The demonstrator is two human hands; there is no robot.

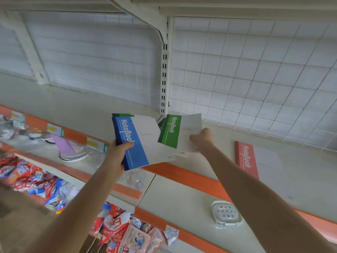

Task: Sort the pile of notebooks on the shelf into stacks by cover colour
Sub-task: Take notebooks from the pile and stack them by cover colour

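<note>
My left hand (118,152) grips a bundle of notebooks by the spine edge, a blue-covered notebook (135,143) on top and a green cover edge peeking out behind it. My right hand (202,137) pinches the white side of a green-covered notebook (173,132) and holds it in the air just right of the bundle, above the shelf (228,147). A red-covered notebook (253,159) lies flat on the shelf to the right, apart from both hands.
A white wire grid (255,79) backs the shelf, with a slotted upright post (164,75) behind the notebooks. An orange strip (182,172) edges the shelf front. Below lie a white soap dish (226,213), snack packets (36,178) and shoes (71,148).
</note>
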